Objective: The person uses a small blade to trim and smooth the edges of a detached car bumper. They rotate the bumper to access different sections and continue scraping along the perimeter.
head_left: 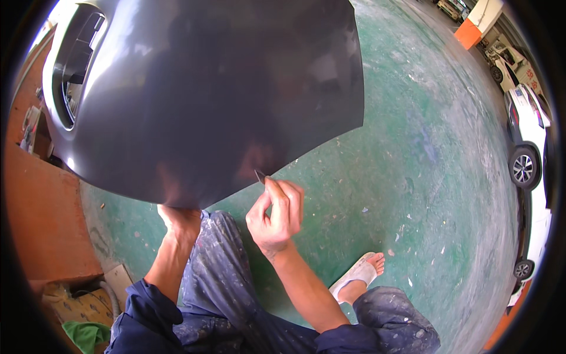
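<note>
Green scuffed floor below; glossy dark-grey curved body panel above it. Left hand at the panel's near edge, fingers hidden beneath, grip cannot be told. Right hand pinches a small thin dark piece by the near right edge.

Whitish glare on the dark panel
</note>
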### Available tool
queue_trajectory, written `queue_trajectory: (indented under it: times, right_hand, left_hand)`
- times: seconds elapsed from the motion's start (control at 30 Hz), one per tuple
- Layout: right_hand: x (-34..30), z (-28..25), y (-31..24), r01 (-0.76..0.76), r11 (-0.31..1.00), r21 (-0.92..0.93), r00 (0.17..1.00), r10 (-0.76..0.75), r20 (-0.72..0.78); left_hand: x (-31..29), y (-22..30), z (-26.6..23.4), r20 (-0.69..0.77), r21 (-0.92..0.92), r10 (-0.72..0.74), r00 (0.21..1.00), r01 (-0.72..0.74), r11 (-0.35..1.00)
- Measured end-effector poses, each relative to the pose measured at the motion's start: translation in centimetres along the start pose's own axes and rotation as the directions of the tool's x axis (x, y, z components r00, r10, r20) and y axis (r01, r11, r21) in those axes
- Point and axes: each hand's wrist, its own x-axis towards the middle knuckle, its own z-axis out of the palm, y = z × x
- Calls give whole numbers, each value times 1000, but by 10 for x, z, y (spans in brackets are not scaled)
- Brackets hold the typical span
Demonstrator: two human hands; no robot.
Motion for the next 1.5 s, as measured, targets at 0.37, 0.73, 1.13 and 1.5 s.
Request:
queue_trajectory:
  times: [0.37,0.73,1.13,1.5]
  right_hand:
    - [-6,-13,-10,-39,997,61,999,37,32]
    - [67,-23,68,-166,975,-148,984,154,-94]
    - [-41,-28,-48,-111,913,392,947,-22,320]
    - [41,-38,47,-389,879,274,912,325,252]
  left_hand:
    - [4,0,-2,-45,19,-22,999,23,1000]
    - [7,-5,-1,-50,1,-13,999,13,1000]
    - [15,-5,-8,15,63,-28,1000,27,998]
    - [18,-3,0,50,123,-125,991,118,985]
